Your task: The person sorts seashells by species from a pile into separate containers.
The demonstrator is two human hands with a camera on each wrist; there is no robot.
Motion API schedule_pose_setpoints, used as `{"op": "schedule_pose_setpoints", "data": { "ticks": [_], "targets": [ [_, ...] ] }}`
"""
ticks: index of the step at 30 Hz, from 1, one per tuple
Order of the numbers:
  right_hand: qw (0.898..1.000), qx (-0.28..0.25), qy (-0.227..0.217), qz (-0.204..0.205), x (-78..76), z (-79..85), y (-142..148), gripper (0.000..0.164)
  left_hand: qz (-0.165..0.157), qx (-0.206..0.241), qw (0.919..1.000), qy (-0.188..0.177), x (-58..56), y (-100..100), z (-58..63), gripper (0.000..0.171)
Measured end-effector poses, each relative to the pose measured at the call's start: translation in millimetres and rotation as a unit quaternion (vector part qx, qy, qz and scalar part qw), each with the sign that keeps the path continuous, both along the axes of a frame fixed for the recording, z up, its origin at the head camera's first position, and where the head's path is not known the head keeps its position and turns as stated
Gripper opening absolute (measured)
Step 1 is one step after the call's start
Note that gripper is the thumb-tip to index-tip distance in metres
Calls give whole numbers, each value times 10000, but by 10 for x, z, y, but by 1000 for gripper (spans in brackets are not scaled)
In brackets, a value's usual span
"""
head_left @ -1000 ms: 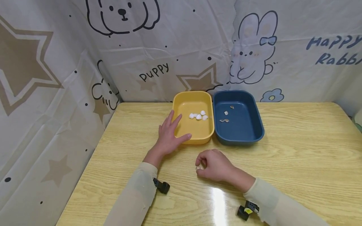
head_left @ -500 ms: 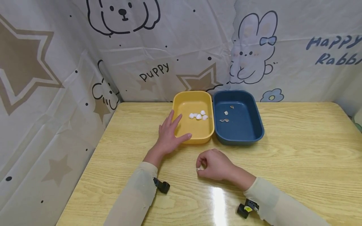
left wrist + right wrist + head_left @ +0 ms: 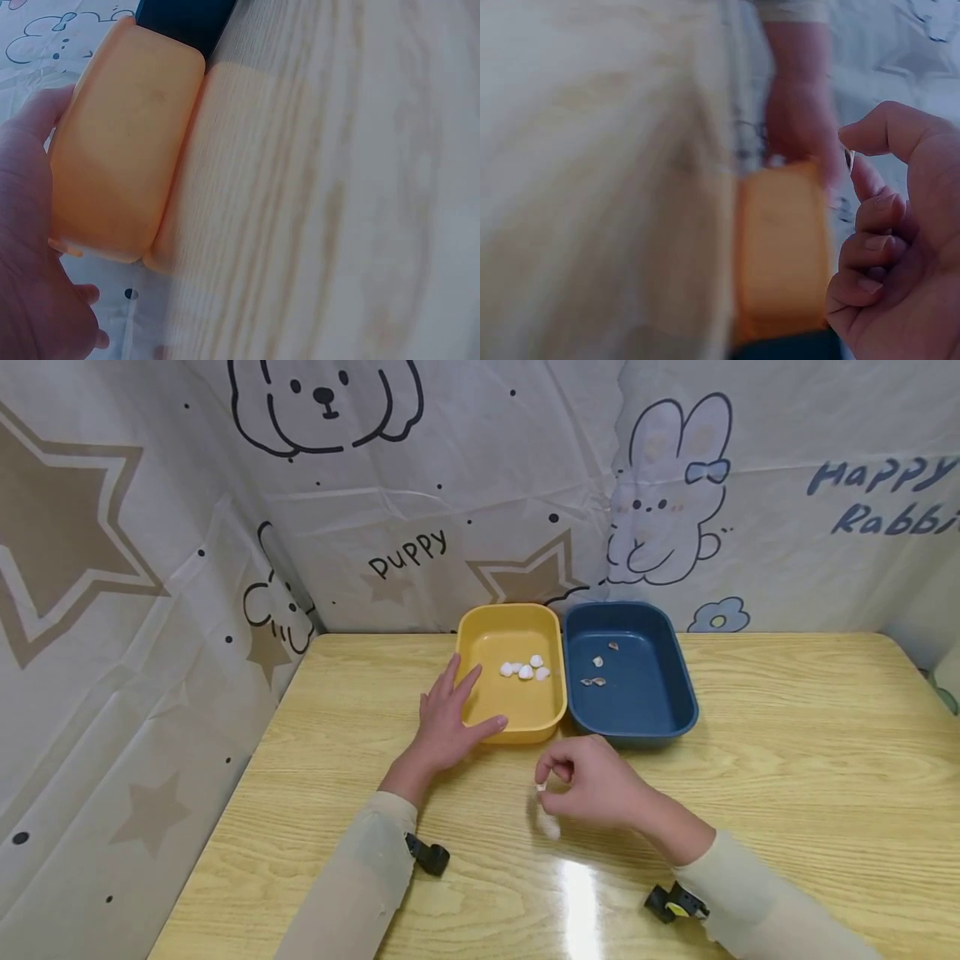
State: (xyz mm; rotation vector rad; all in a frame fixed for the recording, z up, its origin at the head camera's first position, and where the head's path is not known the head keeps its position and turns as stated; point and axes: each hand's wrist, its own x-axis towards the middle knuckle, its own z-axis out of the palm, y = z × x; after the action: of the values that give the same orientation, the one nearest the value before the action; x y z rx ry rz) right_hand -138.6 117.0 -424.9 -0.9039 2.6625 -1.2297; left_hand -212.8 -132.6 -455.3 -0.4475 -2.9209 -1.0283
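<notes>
My right hand [image 3: 592,781] pinches a small pale shell [image 3: 541,787] between thumb and forefinger, above the table in front of the trays. In the right wrist view only a thin edge of the shell [image 3: 849,160] shows between the fingertips. My left hand [image 3: 446,722] rests, fingers spread, on the left rim and near corner of the yellow tray [image 3: 517,727]. Several white shells [image 3: 526,672] lie grouped inside that tray. Beside it on the right, the blue tray [image 3: 637,727] holds several small brownish shells [image 3: 597,662] towards its left side.
Both trays stand side by side at the back of the wood-grain table [image 3: 787,760]. Behind them hangs a printed cloth [image 3: 465,443], which also runs along the left side. A dark wrist camera [image 3: 429,856] sits on the left sleeve, another camera [image 3: 671,903] on the right.
My right hand has lifted off the tabletop with the small shell and moved slightly right and towards the trays. My left hand has stayed at the yellow tray.
</notes>
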Motion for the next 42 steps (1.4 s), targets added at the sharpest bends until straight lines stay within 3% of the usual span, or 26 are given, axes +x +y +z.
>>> {"op": "schedule_pose_setpoints", "data": {
  "ticks": [7,15,25,35,42],
  "targets": [
    [9970,-544,403,-379,-123,288,214,19,15,-12,10000,-80,0,-6,5,92],
    [9917,-347,773,-972,-344,452,449,13,22,25,9999,-128,2,-10,-4,92],
    [9855,-200,957,-1389,-613,434,639,11,19,65,9999,-94,-2,2,-20,93],
    [9791,-2,733,-1895,-865,408,748,12,15,59,10000,-38,-8,-10,-22,93],
    [9752,223,596,-2122,-1082,304,833,14,21,68,9999,-107,-10,-8,-13,93]
  ]
}}
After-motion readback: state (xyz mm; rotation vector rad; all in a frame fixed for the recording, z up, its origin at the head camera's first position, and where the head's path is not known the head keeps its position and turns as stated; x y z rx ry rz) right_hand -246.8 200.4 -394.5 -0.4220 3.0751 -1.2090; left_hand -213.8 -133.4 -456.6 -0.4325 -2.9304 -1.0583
